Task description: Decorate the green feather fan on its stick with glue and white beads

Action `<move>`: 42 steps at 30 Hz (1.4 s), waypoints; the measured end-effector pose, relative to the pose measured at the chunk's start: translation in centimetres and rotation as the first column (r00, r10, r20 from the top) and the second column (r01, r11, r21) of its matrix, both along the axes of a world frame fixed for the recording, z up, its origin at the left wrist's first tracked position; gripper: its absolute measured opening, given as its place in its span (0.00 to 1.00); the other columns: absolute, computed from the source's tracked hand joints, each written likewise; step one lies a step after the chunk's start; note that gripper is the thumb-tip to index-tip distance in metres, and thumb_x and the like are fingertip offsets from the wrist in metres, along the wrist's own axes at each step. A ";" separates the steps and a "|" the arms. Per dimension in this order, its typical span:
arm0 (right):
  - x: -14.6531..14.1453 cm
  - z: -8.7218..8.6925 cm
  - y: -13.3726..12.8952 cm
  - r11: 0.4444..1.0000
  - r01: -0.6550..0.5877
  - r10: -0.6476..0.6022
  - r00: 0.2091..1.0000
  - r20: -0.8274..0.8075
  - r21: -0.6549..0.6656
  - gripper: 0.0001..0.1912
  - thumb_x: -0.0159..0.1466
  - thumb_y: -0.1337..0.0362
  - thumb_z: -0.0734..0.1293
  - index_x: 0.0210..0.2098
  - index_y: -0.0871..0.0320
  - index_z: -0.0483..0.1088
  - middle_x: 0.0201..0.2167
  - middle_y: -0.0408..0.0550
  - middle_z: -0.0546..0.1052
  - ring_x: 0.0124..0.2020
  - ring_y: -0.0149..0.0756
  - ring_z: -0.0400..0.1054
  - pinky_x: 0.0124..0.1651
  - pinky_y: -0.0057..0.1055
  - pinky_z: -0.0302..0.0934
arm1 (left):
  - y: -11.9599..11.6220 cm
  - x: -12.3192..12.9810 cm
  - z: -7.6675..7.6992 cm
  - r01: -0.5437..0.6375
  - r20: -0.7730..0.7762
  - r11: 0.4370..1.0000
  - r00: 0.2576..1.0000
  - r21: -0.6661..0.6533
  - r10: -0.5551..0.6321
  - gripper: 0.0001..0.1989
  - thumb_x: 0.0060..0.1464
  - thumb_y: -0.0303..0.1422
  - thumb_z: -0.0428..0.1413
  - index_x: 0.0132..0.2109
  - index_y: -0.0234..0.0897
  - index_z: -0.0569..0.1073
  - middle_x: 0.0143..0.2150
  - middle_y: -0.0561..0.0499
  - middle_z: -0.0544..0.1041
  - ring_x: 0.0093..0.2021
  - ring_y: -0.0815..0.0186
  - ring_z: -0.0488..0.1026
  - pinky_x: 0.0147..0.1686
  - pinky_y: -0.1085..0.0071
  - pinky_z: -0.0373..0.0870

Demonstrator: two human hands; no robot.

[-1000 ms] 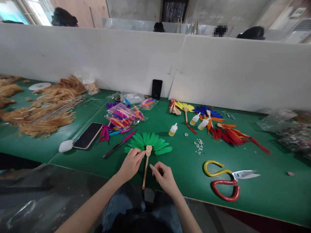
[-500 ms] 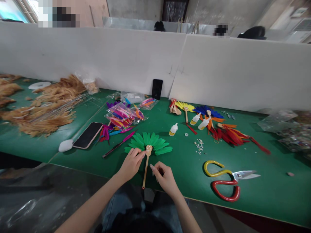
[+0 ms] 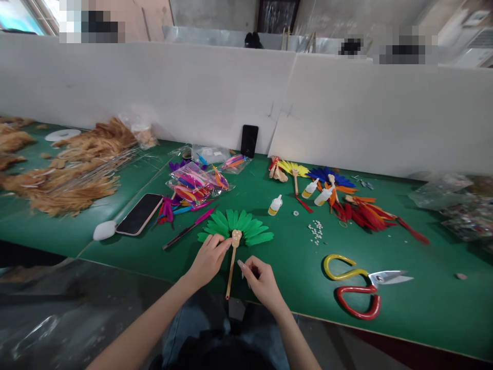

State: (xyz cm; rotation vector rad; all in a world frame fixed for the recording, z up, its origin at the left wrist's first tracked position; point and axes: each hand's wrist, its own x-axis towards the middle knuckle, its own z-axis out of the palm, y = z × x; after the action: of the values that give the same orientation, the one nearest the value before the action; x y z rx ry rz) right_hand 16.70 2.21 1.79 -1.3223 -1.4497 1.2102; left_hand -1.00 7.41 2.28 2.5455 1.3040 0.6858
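Observation:
A green feather fan (image 3: 235, 221) lies on the table in front of me, its feathers spread away from me. Its thin wooden handle (image 3: 231, 272) points toward me, and small pale beads show on the wooden head-piece (image 3: 236, 236). My left hand (image 3: 210, 257) grips the fan at the left edge of that head-piece, fingers closed. To the right of the handle, apart from it, is my right hand (image 3: 260, 277), its fingers curled with thumb and fingertips together. Whatever is in that pinch, if anything, is too small to make out.
To the right lie loose beads (image 3: 316, 232), scissors (image 3: 365, 288) and glue bottles (image 3: 275, 205). Yellow (image 3: 295, 168) and blue (image 3: 332, 177) feather fans sit behind. A phone (image 3: 139, 215), bagged feathers (image 3: 192, 182) and brown fibres (image 3: 84, 169) are left. A white partition (image 3: 154, 92) bounds the table.

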 end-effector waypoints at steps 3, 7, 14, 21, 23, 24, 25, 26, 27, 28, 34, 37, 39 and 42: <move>-0.1 -0.2 -0.1 1.000 0.007 -0.007 1.000 -0.008 0.015 0.18 0.62 0.54 0.61 0.21 0.58 0.60 0.14 0.35 0.57 0.17 0.24 0.51 0.20 0.22 0.47 | 0.0 0.0 0.0 -0.006 -0.002 1.000 1.000 0.009 0.006 0.16 0.62 0.28 0.41 0.52 0.38 0.67 0.37 0.47 0.67 0.37 0.63 0.63 0.38 0.68 0.64; 0.2 -0.4 -0.2 0.980 0.135 -0.145 0.987 0.063 0.145 0.15 0.63 0.56 0.61 0.24 0.58 0.62 0.16 0.36 0.59 0.17 0.25 0.54 0.20 0.22 0.50 | 0.1 -0.1 -0.1 -0.074 0.034 0.996 0.997 0.053 0.072 0.16 0.62 0.29 0.41 0.53 0.38 0.67 0.37 0.48 0.67 0.37 0.63 0.63 0.39 0.67 0.64; 2.3 0.3 2.7 0.812 -0.103 -0.289 0.784 0.549 0.574 0.15 0.64 0.64 0.60 0.49 0.54 0.67 0.46 0.54 0.67 0.48 0.43 0.63 0.49 0.42 0.61 | 0.3 -0.1 -0.3 -0.142 0.019 0.987 0.990 0.080 0.141 0.16 0.61 0.29 0.43 0.53 0.37 0.68 0.36 0.47 0.66 0.36 0.63 0.62 0.38 0.66 0.63; 2.6 -0.1 4.9 0.732 -0.275 -0.276 0.716 0.641 0.623 0.15 0.64 0.64 0.61 0.50 0.54 0.67 0.58 0.55 0.58 0.62 0.49 0.47 0.58 0.50 0.54 | 0.6 0.1 -0.4 -0.165 0.046 0.984 0.986 0.074 0.161 0.16 0.61 0.30 0.44 0.54 0.39 0.67 0.36 0.47 0.65 0.37 0.63 0.62 0.39 0.67 0.63; 2.5 -0.2 4.8 0.725 -0.274 -0.283 0.717 0.637 0.631 0.15 0.63 0.63 0.61 0.50 0.54 0.67 0.58 0.55 0.58 0.62 0.49 0.46 0.58 0.51 0.53 | 0.7 0.1 -0.4 -0.164 0.047 0.984 0.986 0.070 0.161 0.16 0.61 0.30 0.44 0.54 0.39 0.67 0.36 0.48 0.66 0.36 0.63 0.63 0.38 0.67 0.63; 2.5 -0.2 4.8 0.720 -0.275 -0.288 0.717 0.635 0.637 0.15 0.63 0.63 0.62 0.50 0.54 0.67 0.58 0.55 0.58 0.62 0.49 0.46 0.58 0.52 0.52 | 0.7 0.1 -0.4 -0.162 0.050 0.984 0.986 0.068 0.159 0.16 0.61 0.30 0.44 0.53 0.39 0.68 0.35 0.48 0.66 0.36 0.63 0.63 0.39 0.66 0.63; 2.4 -0.2 4.8 0.714 -0.277 -0.293 0.716 0.634 0.643 0.15 0.63 0.63 0.62 0.49 0.54 0.68 0.58 0.55 0.58 0.62 0.49 0.46 0.58 0.52 0.52 | 0.7 0.0 -0.4 -0.160 0.056 0.985 0.986 0.066 0.156 0.15 0.61 0.30 0.44 0.53 0.38 0.68 0.35 0.48 0.66 0.36 0.63 0.63 0.39 0.66 0.62; 2.4 -0.2 4.8 0.706 -0.284 -0.295 0.714 0.635 0.648 0.15 0.63 0.63 0.62 0.49 0.54 0.68 0.58 0.55 0.58 0.62 0.49 0.46 0.58 0.52 0.52 | 0.6 0.0 -0.4 -0.154 0.061 0.986 0.987 0.063 0.150 0.15 0.61 0.30 0.44 0.53 0.38 0.68 0.35 0.48 0.66 0.36 0.63 0.64 0.39 0.66 0.62; 2.4 -0.1 4.8 0.700 -0.295 -0.293 0.712 0.638 0.651 0.15 0.63 0.63 0.62 0.49 0.54 0.68 0.58 0.55 0.59 0.62 0.49 0.47 0.59 0.52 0.52 | 0.6 0.0 -0.3 -0.146 0.067 0.987 0.988 0.062 0.142 0.15 0.62 0.29 0.43 0.52 0.37 0.68 0.35 0.48 0.67 0.37 0.63 0.64 0.40 0.65 0.62; 2.4 -0.1 4.8 0.695 -0.307 -0.290 0.708 0.644 0.650 0.14 0.63 0.63 0.62 0.48 0.54 0.68 0.58 0.56 0.59 0.62 0.48 0.47 0.59 0.52 0.51 | 0.6 0.0 -0.3 -0.139 0.072 0.988 0.988 0.061 0.134 0.15 0.62 0.29 0.43 0.52 0.37 0.69 0.35 0.48 0.67 0.37 0.63 0.64 0.40 0.65 0.62; 2.4 -0.2 4.8 0.705 -0.316 -0.295 0.683 0.668 0.635 0.15 0.63 0.62 0.61 0.49 0.54 0.68 0.58 0.56 0.59 0.61 0.48 0.48 0.60 0.52 0.49 | 0.4 0.1 -0.3 -0.132 0.085 0.989 0.988 0.064 0.127 0.15 0.62 0.29 0.43 0.52 0.36 0.68 0.35 0.47 0.67 0.37 0.63 0.63 0.40 0.65 0.63; 2.3 -0.3 4.8 0.705 -0.323 -0.294 0.677 0.675 0.632 0.15 0.63 0.62 0.61 0.49 0.54 0.67 0.58 0.55 0.58 0.61 0.47 0.48 0.59 0.52 0.49 | 0.5 0.1 -0.3 -0.134 0.088 0.989 0.988 0.067 0.128 0.15 0.61 0.29 0.44 0.52 0.36 0.68 0.35 0.47 0.67 0.37 0.63 0.63 0.39 0.65 0.63; 2.3 -0.4 4.8 0.705 -0.326 -0.295 0.673 0.678 0.630 0.15 0.63 0.61 0.61 0.49 0.54 0.68 0.58 0.55 0.58 0.61 0.47 0.48 0.60 0.53 0.48 | 0.5 0.1 -0.4 -0.142 0.096 0.987 0.986 0.072 0.135 0.15 0.61 0.29 0.44 0.52 0.36 0.68 0.35 0.48 0.67 0.36 0.63 0.63 0.39 0.66 0.63; 2.3 -0.3 4.8 0.707 -0.320 -0.303 0.668 0.679 0.631 0.14 0.63 0.61 0.61 0.48 0.54 0.68 0.57 0.55 0.60 0.61 0.47 0.50 0.60 0.54 0.47 | 0.5 0.1 -0.3 -0.148 0.112 0.986 0.984 0.081 0.139 0.15 0.61 0.29 0.44 0.52 0.36 0.68 0.34 0.48 0.68 0.36 0.63 0.63 0.39 0.66 0.63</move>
State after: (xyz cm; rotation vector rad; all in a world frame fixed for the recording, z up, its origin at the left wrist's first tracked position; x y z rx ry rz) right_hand 19.00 7.02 1.49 -1.2512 -2.1977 -0.0895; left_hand -0.89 7.87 1.98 2.4617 1.4626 0.9142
